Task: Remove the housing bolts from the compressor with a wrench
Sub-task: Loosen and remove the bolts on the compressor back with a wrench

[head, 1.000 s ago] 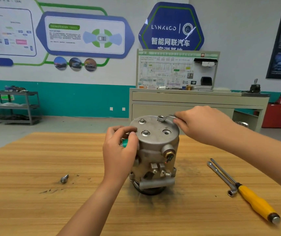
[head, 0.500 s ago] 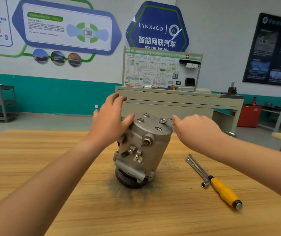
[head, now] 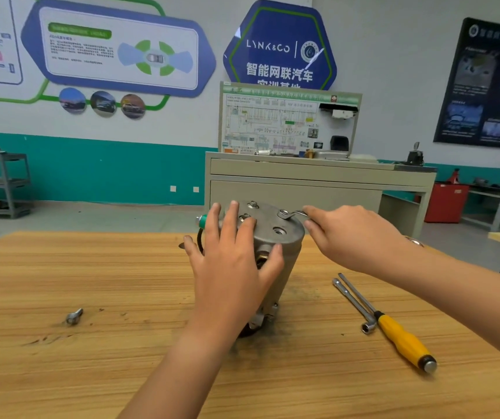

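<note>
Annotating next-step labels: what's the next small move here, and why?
Probably swing the wrench through a short arc to loosen the far bolt. The right hand grips its handle, its ring end sits on that bolt at the top face's right edge, and the left hand presses flat on the compressor, bracing it. A loose bolt lies on the table.
</note>
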